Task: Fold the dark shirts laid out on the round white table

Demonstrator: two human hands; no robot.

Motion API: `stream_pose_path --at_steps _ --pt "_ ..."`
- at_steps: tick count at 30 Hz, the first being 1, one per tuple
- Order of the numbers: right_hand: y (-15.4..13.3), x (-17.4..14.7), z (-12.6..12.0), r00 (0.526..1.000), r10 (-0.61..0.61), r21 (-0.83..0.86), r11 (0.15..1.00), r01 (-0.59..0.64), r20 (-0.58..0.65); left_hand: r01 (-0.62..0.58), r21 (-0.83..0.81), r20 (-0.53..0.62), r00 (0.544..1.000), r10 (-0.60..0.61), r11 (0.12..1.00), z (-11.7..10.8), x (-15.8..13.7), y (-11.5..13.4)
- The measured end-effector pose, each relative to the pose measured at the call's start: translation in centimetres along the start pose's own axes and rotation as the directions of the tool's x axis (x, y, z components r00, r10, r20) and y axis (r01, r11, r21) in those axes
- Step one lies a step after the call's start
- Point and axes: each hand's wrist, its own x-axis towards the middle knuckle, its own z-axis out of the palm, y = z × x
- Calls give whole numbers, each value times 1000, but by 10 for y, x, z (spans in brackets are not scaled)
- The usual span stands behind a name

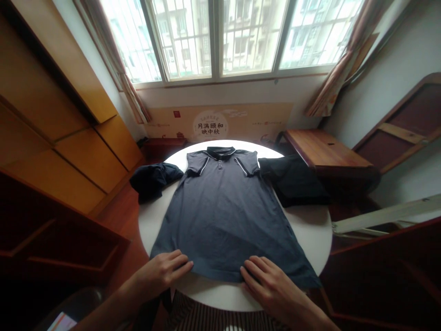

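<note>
A dark grey-blue polo shirt [220,216] lies spread front up on a round white table [203,287], its collar at the far side and its hem toward me. White-edged sleeves are folded in over the upper part. My left hand [168,270] is closed on the left part of the hem, fingers bent over the cloth. On the right part of the hem, my right hand [263,278] is likewise closed, fingertips curled on the fabric. How far the thumbs reach under the hem is hidden.
A bunched dark garment [155,179] lies at the table's left edge. Folded black cloth [296,181] overhangs the right edge. Beyond stand a wooden desk [327,149] on the right and yellow-brown cabinets [82,161] on the left. A striped seat [206,315] is nearest me.
</note>
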Motion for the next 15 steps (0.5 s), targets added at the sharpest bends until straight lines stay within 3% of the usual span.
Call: stream_pose_path --at_steps 4,7,11,15 --pt "-5 10 3 999 9 16 1000 -9 40 -5 43 -175 985 13 999 -3 -4 -3" --pt "-8 15 6 997 47 7 999 -48 66 37 64 -180 983 -25 997 -2 -3 -2" --pt "-5 12 8 999 36 -35 999 -35 14 178 52 -77 982 -174 983 9 -7 -5" --pt "14 -5 -2 997 56 -108 992 -61 -56 398 6 -158 906 -393 917 19 -25 -13"
